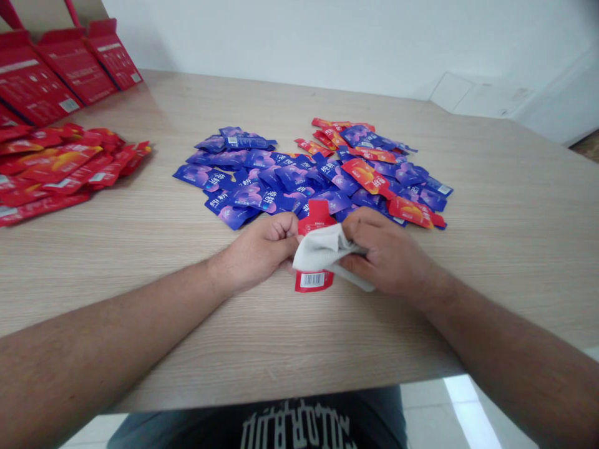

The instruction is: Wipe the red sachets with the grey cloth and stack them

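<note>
While I'm watching from the side of the room, both hands are drawn in tight at the center of the frame. The left hand (259,252) pinches narrowly, and the right hand (388,252) curls its fingers down over a white cloth (322,249). That cloth is wrapped around the middle of a red foil sachet (312,280), whose top sticks out above it and whose barcoded end hangs below, just above the table.

I'd guess the sachet is light, soft and a bit slippery, so the flat, sealed end looks like the easiest place to grip. The cloth seems limp and easy to bunch up.

Just past the hands, blue-purple sachets (262,181) lie in a messy, overlapping heap, far too many to count exactly, maybe several dozen. Around ten red sachets (365,176) are mixed in, mostly toward the right side. At the left edge, there's a looser pile of more red sachets (56,165), also overlapping. Beyond that, in the upper left, three red cartons (75,65) stand in a row. Everything sits on a wood-look tabletop (515,206).
</note>
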{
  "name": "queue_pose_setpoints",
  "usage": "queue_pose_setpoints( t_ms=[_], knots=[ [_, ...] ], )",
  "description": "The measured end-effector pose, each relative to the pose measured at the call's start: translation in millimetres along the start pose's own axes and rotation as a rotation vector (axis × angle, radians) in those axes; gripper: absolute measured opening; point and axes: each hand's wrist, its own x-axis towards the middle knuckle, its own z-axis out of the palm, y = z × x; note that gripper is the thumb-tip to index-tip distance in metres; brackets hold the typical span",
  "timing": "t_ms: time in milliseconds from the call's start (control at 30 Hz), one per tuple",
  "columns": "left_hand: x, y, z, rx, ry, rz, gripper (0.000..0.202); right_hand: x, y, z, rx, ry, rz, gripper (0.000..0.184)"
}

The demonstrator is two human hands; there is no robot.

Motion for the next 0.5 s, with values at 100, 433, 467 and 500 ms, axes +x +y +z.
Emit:
queue_pose_setpoints(
  t_ms=[100,433,467,500],
  knots=[
    [-0.1,0.4,0.2,-0.015,-0.005,-0.003,0.031,1.0,2.6,0.7,-0.008,0.087,0.041,0.016],
    [0.0,1.0,-4.5,0.054,-0.113,-0.023,0.025,0.2,-3.8,2.6,-0.03,0.087,0.088,0.02],
    [-0.3,1.7,-4.4,0.057,-0.127,-0.031,0.024,0.4,-3.0,2.3,-0.022,0.09,0.093,0.022],
    [-0.6,2.4,-4.2,0.06,-0.134,-0.032,0.025,0.5,-2.8,2.2,-0.001,0.063,0.069,0.022]
  ],
)
